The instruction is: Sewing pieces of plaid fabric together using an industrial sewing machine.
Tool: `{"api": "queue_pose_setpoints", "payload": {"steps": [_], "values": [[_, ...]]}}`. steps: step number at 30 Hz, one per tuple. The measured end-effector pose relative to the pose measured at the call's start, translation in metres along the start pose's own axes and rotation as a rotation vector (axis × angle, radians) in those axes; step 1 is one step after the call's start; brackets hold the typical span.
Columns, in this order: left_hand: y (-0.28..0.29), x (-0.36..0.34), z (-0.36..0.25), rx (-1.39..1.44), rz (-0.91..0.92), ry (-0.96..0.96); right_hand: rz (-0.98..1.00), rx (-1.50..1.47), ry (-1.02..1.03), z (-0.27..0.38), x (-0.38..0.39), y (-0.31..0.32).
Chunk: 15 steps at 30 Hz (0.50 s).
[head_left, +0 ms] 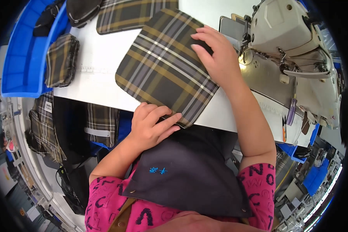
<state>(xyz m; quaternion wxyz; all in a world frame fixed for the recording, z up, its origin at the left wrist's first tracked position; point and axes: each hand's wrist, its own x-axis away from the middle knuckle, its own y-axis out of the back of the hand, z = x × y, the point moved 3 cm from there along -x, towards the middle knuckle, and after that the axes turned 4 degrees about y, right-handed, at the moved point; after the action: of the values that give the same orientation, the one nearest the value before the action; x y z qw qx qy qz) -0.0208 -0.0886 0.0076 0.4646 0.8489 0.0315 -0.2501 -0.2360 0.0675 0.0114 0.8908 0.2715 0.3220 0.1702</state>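
Note:
A plaid fabric panel (158, 54) in black, grey, brown and white, with rounded corners, lies tilted across the white table in front of me. My left hand (152, 121) has the panel's near corner between thumb and fingers. Over the panel's far right edge, my right hand (218, 56) rests from above, with the thumb apart from the fingers and the tips on the cloth. The near edge of the panel reaches the table's front edge, close to my dark apron (189, 170).
A sewing machine (282, 31) stands at the right, its metal plate beside my right forearm. A purple-handled screwdriver (292, 112) is near it. More plaid pieces (123, 15) lie at the back. At left are a stack of plaid pieces (62, 62) and a blue bin (21, 69).

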Motion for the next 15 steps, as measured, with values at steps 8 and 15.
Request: {"api": "queue_pose_setpoints", "payload": {"steps": [8,15], "values": [[-0.014,0.020,0.009,-0.047,-0.104,-0.065,0.119,0.125,0.103,-0.004,0.003,-0.008],[-0.017,0.024,0.010,-0.026,-0.150,-0.069,0.079,0.061,0.053,-0.005,0.004,-0.006]]}}
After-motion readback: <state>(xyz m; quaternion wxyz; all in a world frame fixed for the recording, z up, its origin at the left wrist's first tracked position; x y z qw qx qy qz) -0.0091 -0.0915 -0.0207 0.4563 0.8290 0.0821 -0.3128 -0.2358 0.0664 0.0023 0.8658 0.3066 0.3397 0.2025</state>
